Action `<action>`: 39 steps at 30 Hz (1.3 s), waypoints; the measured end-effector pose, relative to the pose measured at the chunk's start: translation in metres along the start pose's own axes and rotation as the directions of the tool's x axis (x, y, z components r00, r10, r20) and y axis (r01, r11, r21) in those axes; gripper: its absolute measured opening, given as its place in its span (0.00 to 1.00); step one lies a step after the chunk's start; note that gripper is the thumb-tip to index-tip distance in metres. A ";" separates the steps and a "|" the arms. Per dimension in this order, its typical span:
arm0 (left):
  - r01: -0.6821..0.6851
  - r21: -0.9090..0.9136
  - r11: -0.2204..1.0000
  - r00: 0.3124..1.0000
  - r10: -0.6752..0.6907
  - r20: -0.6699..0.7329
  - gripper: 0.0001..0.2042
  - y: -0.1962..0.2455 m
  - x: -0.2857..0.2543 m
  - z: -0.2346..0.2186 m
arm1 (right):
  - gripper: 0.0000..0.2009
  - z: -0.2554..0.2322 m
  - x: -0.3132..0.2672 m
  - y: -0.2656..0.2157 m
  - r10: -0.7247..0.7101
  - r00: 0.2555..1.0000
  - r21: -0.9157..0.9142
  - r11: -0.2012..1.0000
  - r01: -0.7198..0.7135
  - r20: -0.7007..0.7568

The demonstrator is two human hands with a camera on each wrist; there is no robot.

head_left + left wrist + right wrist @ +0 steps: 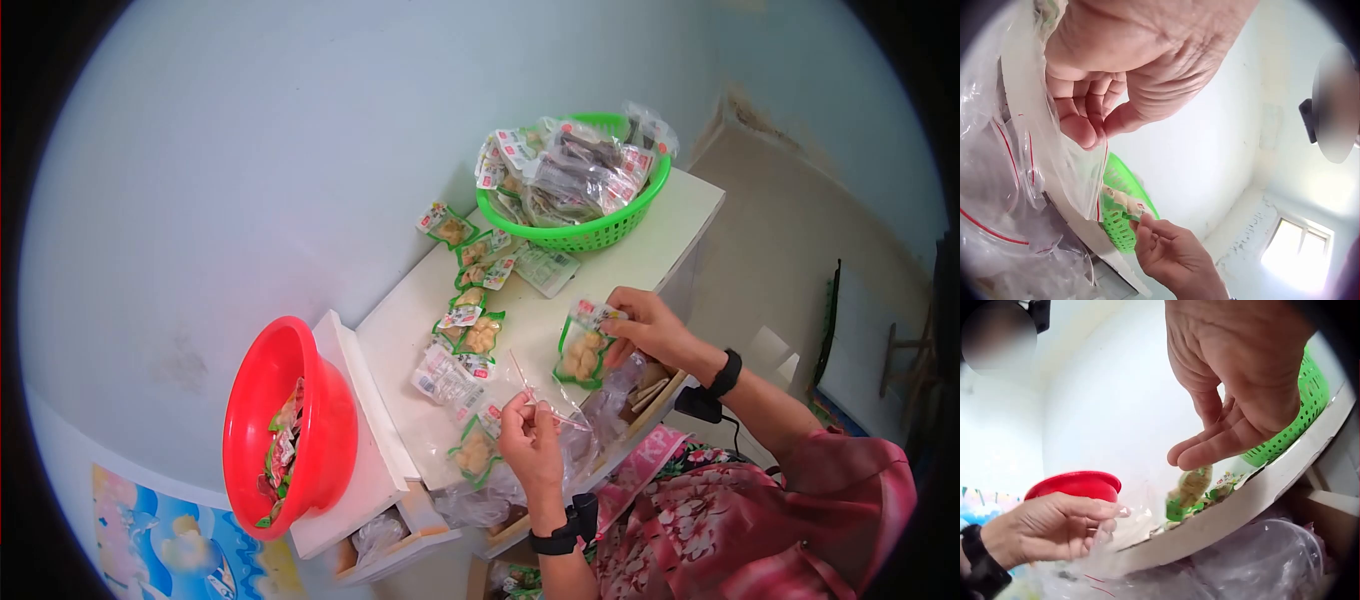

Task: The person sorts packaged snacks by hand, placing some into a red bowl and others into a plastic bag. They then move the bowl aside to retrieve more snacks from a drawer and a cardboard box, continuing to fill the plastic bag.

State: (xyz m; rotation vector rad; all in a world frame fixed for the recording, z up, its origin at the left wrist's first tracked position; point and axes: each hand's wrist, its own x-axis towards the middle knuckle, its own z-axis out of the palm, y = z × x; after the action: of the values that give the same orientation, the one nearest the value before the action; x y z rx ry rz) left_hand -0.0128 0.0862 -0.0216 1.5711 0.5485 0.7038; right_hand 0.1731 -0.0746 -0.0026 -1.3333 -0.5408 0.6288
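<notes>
My left hand pinches the top edge of a clear zip bag with a red seal line, between thumb and fingertips. From my right hand hangs a green-edged snack packet with pale pieces inside, gripped at its upper corner. The packet is close to the bag, over the table's front edge. In the right wrist view the fingers partly cover the packet. Several similar packets lie in a row along the white table, and another packet lies beside my left hand.
A green basket heaped with packaged snacks stands at the table's far end. On the near left is a red basin with some packets inside. Clear plastic bags fill an open drawer below the table edge. A wall borders the table.
</notes>
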 end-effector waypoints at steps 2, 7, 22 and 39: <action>-0.013 0.017 1.000 1.000 0.013 0.005 0.12 0.004 -0.003 0.001 | 0.07 0.000 -0.013 -0.009 -0.016 0.999 0.152 0.988 0.023 -0.052; -0.028 0.050 0.998 1.000 0.029 -0.009 0.12 0.024 -0.010 0.014 | 0.06 0.004 -0.043 -0.029 -0.067 0.997 0.164 0.984 0.073 -0.045; -0.281 0.287 0.916 0.960 0.273 0.066 0.12 0.060 -0.019 0.036 | 0.06 0.043 -0.015 -0.021 0.108 0.934 0.155 0.973 -0.169 0.340; -0.402 0.530 0.747 0.870 0.492 -0.034 0.18 0.032 -0.019 -0.020 | 0.21 0.086 0.031 0.000 0.160 0.870 -0.184 0.980 -0.082 0.466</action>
State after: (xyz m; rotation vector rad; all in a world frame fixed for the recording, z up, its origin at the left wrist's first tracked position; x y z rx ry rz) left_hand -0.0420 0.0825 0.0087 2.1977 0.5074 1.1385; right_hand 0.1363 0.0079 0.0110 -1.3691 -0.9307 1.0532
